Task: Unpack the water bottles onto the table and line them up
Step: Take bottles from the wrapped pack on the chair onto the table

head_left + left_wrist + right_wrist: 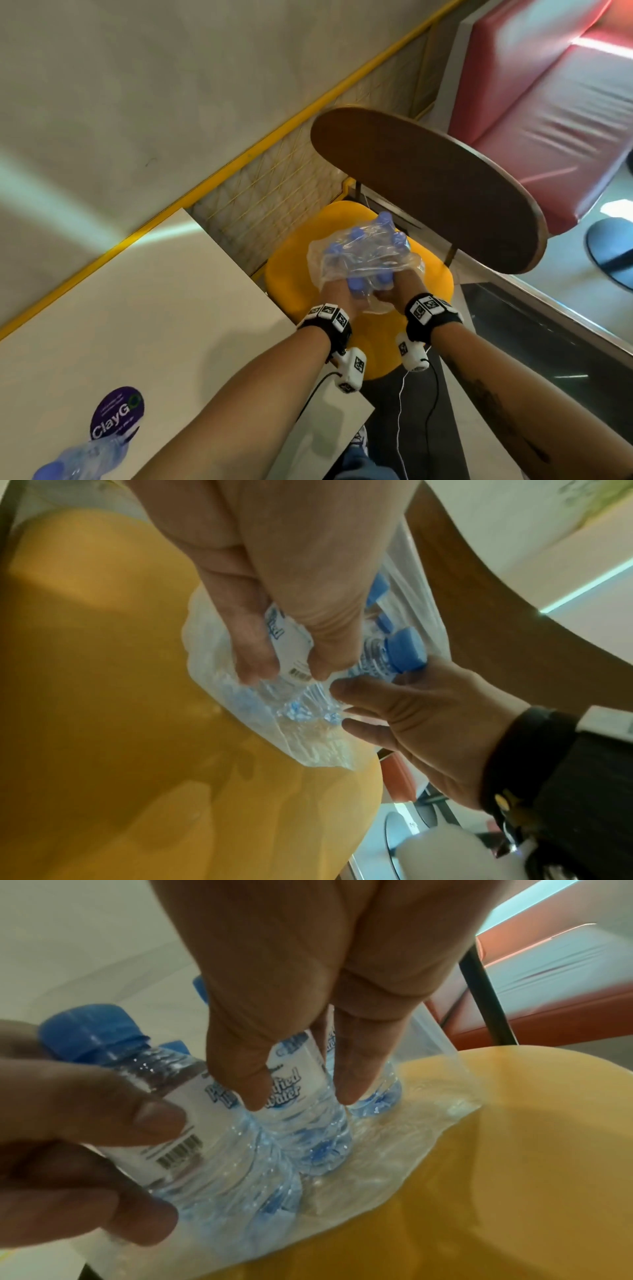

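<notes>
A clear plastic-wrapped pack of water bottles (pixel 363 253) with blue caps stands on a yellow chair seat (pixel 294 274). My left hand (pixel 342 291) grips one bottle (pixel 178 1123) with a white label and barcode, its blue cap (pixel 89 1031) above my thumb. My right hand (pixel 399 289) reaches in beside it, thumb and forefinger on either side of a second bottle (pixel 308 1145) labelled purified water. Torn wrap (pixel 308 745) spreads around the bottles' bases. Another bottle (pixel 78 459) lies on the white table (pixel 137 308) at the bottom left.
The chair's brown backrest (pixel 428 192) rises just behind the pack. A red bench (pixel 548 102) sits further right. A purple sticker (pixel 116 416) is on the table, whose corner lies left of the seat. A yellow-edged lattice panel (pixel 274 192) runs along the wall.
</notes>
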The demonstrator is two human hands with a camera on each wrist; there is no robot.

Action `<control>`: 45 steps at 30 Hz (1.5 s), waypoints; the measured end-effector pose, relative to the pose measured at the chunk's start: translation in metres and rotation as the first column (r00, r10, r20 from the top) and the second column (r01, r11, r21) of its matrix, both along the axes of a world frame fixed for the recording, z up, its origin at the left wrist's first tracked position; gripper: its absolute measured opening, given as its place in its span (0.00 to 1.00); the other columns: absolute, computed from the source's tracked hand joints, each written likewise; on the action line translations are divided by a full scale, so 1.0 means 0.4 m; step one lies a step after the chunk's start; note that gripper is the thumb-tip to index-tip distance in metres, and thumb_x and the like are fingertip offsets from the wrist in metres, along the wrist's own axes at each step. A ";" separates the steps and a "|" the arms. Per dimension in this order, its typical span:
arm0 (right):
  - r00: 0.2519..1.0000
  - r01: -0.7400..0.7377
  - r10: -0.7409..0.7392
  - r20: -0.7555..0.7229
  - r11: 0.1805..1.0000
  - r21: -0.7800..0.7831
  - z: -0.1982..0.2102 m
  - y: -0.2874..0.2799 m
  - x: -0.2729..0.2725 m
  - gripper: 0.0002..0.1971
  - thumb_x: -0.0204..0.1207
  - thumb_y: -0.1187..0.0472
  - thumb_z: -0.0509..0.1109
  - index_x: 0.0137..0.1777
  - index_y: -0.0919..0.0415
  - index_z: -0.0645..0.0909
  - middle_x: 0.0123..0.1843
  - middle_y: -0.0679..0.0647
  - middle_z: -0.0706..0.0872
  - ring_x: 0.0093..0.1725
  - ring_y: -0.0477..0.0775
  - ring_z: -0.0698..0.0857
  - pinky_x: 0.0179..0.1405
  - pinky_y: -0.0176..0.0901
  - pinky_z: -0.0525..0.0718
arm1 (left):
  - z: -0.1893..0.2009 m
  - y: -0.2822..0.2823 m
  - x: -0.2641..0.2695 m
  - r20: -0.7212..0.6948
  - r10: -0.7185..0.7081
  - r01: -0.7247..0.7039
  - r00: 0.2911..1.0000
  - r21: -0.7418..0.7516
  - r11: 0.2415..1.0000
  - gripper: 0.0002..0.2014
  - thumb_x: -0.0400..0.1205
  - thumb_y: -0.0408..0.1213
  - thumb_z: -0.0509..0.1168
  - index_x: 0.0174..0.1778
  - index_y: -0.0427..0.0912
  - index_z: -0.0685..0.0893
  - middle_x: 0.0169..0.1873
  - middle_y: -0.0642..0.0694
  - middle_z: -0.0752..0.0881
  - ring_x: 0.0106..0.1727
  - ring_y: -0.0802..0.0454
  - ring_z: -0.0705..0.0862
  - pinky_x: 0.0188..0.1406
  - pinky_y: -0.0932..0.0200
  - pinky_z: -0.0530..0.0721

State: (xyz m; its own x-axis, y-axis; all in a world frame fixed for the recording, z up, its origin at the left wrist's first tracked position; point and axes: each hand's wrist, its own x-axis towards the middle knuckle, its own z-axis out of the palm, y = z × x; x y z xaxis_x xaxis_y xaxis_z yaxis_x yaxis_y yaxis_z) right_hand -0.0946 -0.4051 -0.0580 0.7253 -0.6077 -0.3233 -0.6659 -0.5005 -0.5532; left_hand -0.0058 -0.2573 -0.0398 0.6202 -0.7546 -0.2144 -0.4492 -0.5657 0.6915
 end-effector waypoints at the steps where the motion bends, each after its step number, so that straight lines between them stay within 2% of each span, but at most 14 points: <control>1: 1.000 0.011 -0.011 0.009 1.000 0.007 0.013 0.011 -0.012 0.32 0.62 0.54 0.84 0.66 0.54 0.78 0.61 0.55 0.86 0.62 0.60 0.84 0.64 0.53 0.80 | 0.012 0.011 0.006 -0.005 -0.043 0.043 0.999 -0.010 0.999 0.23 0.81 0.43 0.76 0.65 0.72 0.77 0.63 0.54 0.86 0.61 0.50 0.86 0.69 0.40 0.84; 4: 0.989 0.003 -0.011 0.146 0.999 0.052 0.050 0.059 -0.062 0.36 0.61 0.62 0.85 0.70 0.53 0.75 0.64 0.54 0.85 0.63 0.56 0.82 0.64 0.51 0.78 | 0.041 0.060 0.020 -0.128 -0.159 0.164 0.979 0.029 0.986 0.27 0.84 0.39 0.73 0.79 0.48 0.74 0.74 0.43 0.81 0.73 0.43 0.79 0.79 0.48 0.74; 6: 0.979 -0.021 0.008 0.205 0.998 0.062 0.069 0.103 -0.092 0.37 0.58 0.63 0.85 0.67 0.48 0.74 0.61 0.51 0.85 0.60 0.53 0.82 0.60 0.53 0.80 | 0.064 0.124 0.037 -0.169 -0.226 0.229 0.959 0.001 0.973 0.28 0.85 0.46 0.72 0.80 0.50 0.72 0.76 0.44 0.79 0.75 0.44 0.77 0.78 0.53 0.72; 8: 0.976 -0.036 0.022 0.215 0.998 0.058 0.088 0.155 -0.103 0.34 0.56 0.62 0.86 0.61 0.48 0.75 0.56 0.51 0.86 0.54 0.55 0.84 0.53 0.52 0.82 | 0.106 0.222 0.053 -0.190 -0.208 0.203 0.959 -0.046 0.978 0.25 0.74 0.53 0.79 0.65 0.54 0.80 0.62 0.49 0.87 0.61 0.51 0.85 0.62 0.56 0.83; 10: 0.981 -0.082 0.071 0.183 0.995 0.052 0.108 0.223 -0.099 0.32 0.55 0.61 0.87 0.58 0.49 0.75 0.51 0.50 0.86 0.50 0.55 0.85 0.47 0.46 0.80 | 0.140 0.336 0.068 -0.165 -0.147 0.141 0.975 -0.044 0.989 0.26 0.65 0.55 0.81 0.53 0.49 0.81 0.48 0.48 0.89 0.46 0.52 0.86 0.44 0.55 0.86; 14: 0.946 -0.323 0.322 0.044 0.946 0.017 0.163 0.414 -0.047 0.30 0.57 0.49 0.84 0.56 0.44 0.73 0.48 0.43 0.84 0.46 0.52 0.85 0.45 0.47 0.84 | 0.146 0.611 0.101 -0.051 -0.010 0.013 0.999 0.073 0.997 0.25 0.63 0.55 0.81 0.49 0.54 0.76 0.39 0.52 0.87 0.39 0.49 0.86 0.40 0.47 0.88; 18: 0.836 -0.548 0.544 0.073 0.835 0.054 0.181 0.641 0.037 0.24 0.59 0.46 0.82 0.50 0.44 0.73 0.45 0.44 0.85 0.42 0.50 0.83 0.42 0.48 0.83 | 0.132 0.932 0.096 0.018 0.132 -0.133 0.991 0.195 0.972 0.25 0.63 0.62 0.76 0.47 0.58 0.72 0.39 0.56 0.84 0.39 0.50 0.84 0.40 0.49 0.86; 22: 0.665 -0.746 0.744 0.054 0.660 0.093 0.155 0.894 0.129 0.24 0.58 0.40 0.77 0.47 0.43 0.69 0.41 0.41 0.81 0.40 0.49 0.82 0.43 0.50 0.84 | 0.108 1.250 0.032 0.013 0.342 -0.333 0.940 0.256 0.908 0.21 0.64 0.58 0.75 0.44 0.62 0.70 0.39 0.59 0.84 0.41 0.56 0.85 0.45 0.48 0.87; 27: 0.453 -0.882 0.889 0.072 0.435 0.182 0.144 1.203 0.204 0.23 0.58 0.45 0.78 0.49 0.46 0.71 0.48 0.44 0.82 0.45 0.52 0.81 0.47 0.50 0.83 | 0.096 1.554 -0.067 -0.020 0.610 -0.581 0.792 0.279 0.764 0.21 0.64 0.59 0.76 0.47 0.66 0.73 0.45 0.62 0.85 0.47 0.58 0.85 0.51 0.51 0.86; 30: 0.383 -0.909 0.921 0.063 0.364 0.205 0.123 1.377 0.222 0.21 0.58 0.47 0.77 0.49 0.47 0.73 0.50 0.47 0.82 0.47 0.53 0.82 0.50 0.55 0.84 | 0.100 1.681 -0.109 -0.013 0.719 -0.682 0.695 0.306 0.665 0.24 0.62 0.60 0.76 0.50 0.65 0.73 0.45 0.60 0.87 0.48 0.53 0.87 0.50 0.52 0.85; 34: 0.356 -0.918 0.930 0.096 0.329 0.220 0.079 1.554 0.221 0.28 0.59 0.48 0.78 0.58 0.45 0.71 0.58 0.47 0.77 0.53 0.54 0.81 0.55 0.56 0.83 | 0.090 1.800 -0.124 0.018 0.782 -0.739 0.624 0.338 0.582 0.26 0.62 0.61 0.77 0.50 0.61 0.73 0.43 0.58 0.86 0.45 0.50 0.86 0.45 0.53 0.83; 37: 0.395 -0.910 0.912 0.109 0.372 0.184 0.065 1.637 0.220 0.35 0.62 0.51 0.80 0.67 0.46 0.67 0.63 0.47 0.74 0.57 0.54 0.80 0.58 0.52 0.80 | 0.071 1.839 -0.117 0.008 0.809 -0.763 0.588 0.335 0.552 0.27 0.62 0.63 0.76 0.49 0.57 0.74 0.41 0.57 0.86 0.43 0.52 0.86 0.44 0.53 0.85; 41: 0.443 -0.891 0.891 0.102 0.425 0.158 0.041 1.693 0.231 0.33 0.64 0.56 0.81 0.66 0.48 0.68 0.61 0.47 0.73 0.53 0.53 0.80 0.56 0.47 0.80 | 0.027 1.861 -0.103 -0.014 0.822 -0.773 0.569 0.333 0.540 0.26 0.62 0.64 0.76 0.48 0.59 0.75 0.40 0.59 0.86 0.41 0.57 0.86 0.48 0.50 0.89; 45: 0.486 -0.871 0.868 0.099 0.472 0.139 0.028 1.710 0.242 0.27 0.66 0.55 0.79 0.62 0.48 0.69 0.58 0.47 0.75 0.51 0.51 0.80 0.55 0.47 0.80 | 0.040 1.829 -0.060 -0.035 0.804 -0.742 0.593 0.364 0.563 0.18 0.71 0.56 0.78 0.50 0.59 0.78 0.49 0.55 0.88 0.49 0.51 0.88 0.59 0.49 0.88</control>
